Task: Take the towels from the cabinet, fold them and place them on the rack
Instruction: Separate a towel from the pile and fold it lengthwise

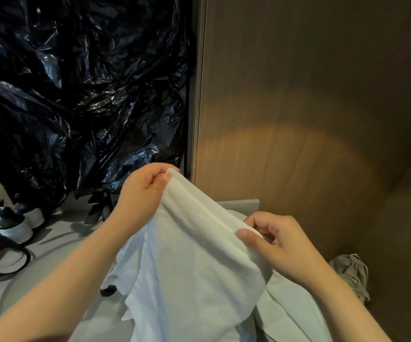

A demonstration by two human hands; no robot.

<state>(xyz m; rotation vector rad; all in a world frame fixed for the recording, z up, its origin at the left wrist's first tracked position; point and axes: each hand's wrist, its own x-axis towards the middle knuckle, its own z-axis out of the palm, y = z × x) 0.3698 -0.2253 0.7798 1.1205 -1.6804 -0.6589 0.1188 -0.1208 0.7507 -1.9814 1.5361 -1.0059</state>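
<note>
Your left hand (147, 186) and right hand (277, 239) each pinch the towel (194, 255) edge, which runs diagonally between your fingers, the rest hanging below.

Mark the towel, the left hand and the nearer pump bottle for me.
towel (194, 267): head view, middle of the hanging cloth.
left hand (145, 191): head view, middle of the hand pinching the towel's edge.
nearer pump bottle (18, 230): head view, its pale lower body.
</note>
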